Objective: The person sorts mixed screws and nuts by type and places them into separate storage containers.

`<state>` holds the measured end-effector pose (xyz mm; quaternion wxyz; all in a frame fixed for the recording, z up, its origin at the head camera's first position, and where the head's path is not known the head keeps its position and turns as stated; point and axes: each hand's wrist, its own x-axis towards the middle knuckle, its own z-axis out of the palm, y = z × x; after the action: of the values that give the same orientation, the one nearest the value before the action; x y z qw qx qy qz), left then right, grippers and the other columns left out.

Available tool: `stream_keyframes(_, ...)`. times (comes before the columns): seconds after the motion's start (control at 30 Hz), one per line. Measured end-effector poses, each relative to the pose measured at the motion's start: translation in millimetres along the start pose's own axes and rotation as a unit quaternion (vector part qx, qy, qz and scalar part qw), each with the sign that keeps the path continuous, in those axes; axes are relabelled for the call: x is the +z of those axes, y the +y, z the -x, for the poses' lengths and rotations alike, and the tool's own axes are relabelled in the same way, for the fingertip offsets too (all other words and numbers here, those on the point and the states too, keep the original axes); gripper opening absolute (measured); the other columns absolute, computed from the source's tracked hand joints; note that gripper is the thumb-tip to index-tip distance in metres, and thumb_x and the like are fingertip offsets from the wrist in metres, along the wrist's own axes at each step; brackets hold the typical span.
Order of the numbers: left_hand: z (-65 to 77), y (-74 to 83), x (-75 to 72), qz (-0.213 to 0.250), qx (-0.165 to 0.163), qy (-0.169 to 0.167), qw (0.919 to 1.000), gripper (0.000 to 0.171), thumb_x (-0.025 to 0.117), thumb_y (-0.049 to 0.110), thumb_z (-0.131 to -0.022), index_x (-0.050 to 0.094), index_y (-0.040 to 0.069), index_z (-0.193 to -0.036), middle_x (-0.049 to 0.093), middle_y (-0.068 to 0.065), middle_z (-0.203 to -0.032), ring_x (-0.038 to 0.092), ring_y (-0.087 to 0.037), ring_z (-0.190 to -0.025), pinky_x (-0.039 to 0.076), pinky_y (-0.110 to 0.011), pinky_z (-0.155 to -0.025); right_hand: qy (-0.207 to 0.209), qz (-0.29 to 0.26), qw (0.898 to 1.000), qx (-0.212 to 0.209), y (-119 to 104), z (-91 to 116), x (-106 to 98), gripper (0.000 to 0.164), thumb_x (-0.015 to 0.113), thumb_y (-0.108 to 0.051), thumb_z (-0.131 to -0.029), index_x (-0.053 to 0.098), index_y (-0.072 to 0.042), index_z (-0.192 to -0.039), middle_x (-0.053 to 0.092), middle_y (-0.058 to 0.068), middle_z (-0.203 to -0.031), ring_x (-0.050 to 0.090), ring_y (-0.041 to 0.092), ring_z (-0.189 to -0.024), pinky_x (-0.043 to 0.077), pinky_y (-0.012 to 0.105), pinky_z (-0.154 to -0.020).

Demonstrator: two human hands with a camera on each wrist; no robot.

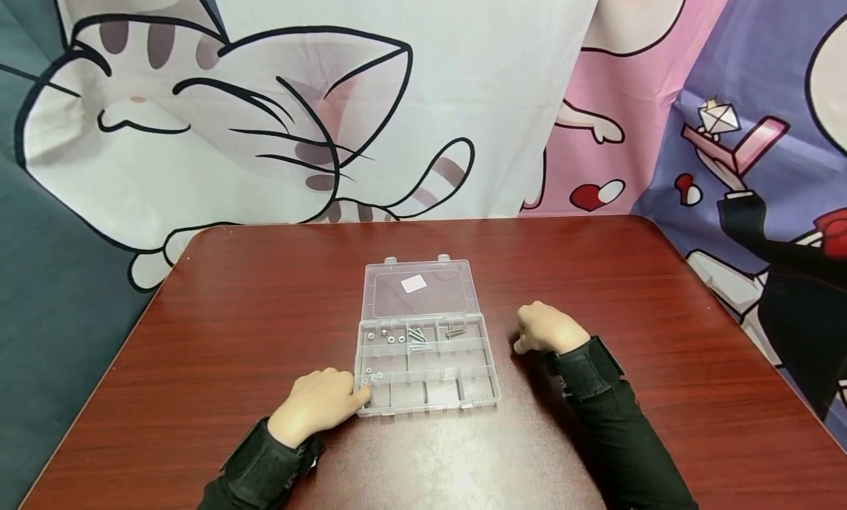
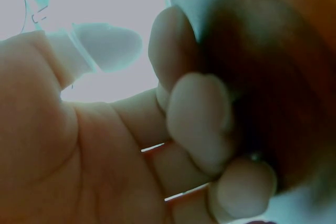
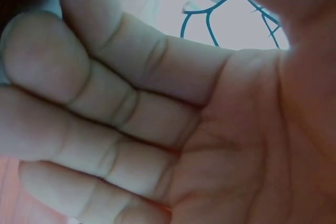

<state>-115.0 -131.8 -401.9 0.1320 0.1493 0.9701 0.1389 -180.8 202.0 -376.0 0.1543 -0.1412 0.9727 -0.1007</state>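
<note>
A clear plastic compartment box [image 1: 426,363] lies on the table with its lid [image 1: 387,289] flipped back. Nuts [image 1: 391,339] sit in its upper left compartment, and screws [image 1: 417,336] lie in the ones beside it. A few more small nuts are in the lower left part. My left hand [image 1: 320,400] grips the box's front left corner; the thumb [image 2: 107,46] shows through clear plastic in the left wrist view, with the other fingers curled. To the right of the box, apart from it, my right hand [image 1: 548,328] is over the table, its fingers [image 3: 152,56] loosely curled around nothing.
The reddish-brown wooden table [image 1: 265,297] extends around the box on all sides. A small white label [image 1: 413,284] is on the lid. Behind the table hangs a printed cartoon cloth [image 1: 503,91].
</note>
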Motion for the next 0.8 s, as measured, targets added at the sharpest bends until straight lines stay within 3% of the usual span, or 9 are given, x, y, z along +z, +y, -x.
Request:
stream_keyframes(0.33,0.5,0.4,-2.0,-0.005,-0.002,0.001,1.0000,0.042,0.050,0.034,-0.085,0.037,0.014,-0.050,0.032,0.002,-0.049,0.040,-0.014,-0.046,0.031,-0.033,-0.045,0.021,0.028,0.999,-0.022,-5,-8,-11,0.017,0.073,-0.014,-0.064,0.058,-0.007,-0.060,0.052,0.002,-0.060,0.050,0.018,-0.054,0.041,0.032,-0.052)
stream_keyframes(0.8,-0.2,-0.2,-0.2,0.004,-0.001,-0.002,1.0000,0.042,0.050,0.033,-0.085,0.037,0.014,-0.050,0.030,0.003,-0.050,0.037,-0.014,-0.045,0.029,-0.032,-0.045,0.050,0.056,0.996,-0.051,-41,-18,-26,0.018,0.072,-0.017,-0.063,0.056,-0.010,-0.059,0.051,0.001,-0.060,0.051,0.019,-0.054,0.043,0.034,-0.051)
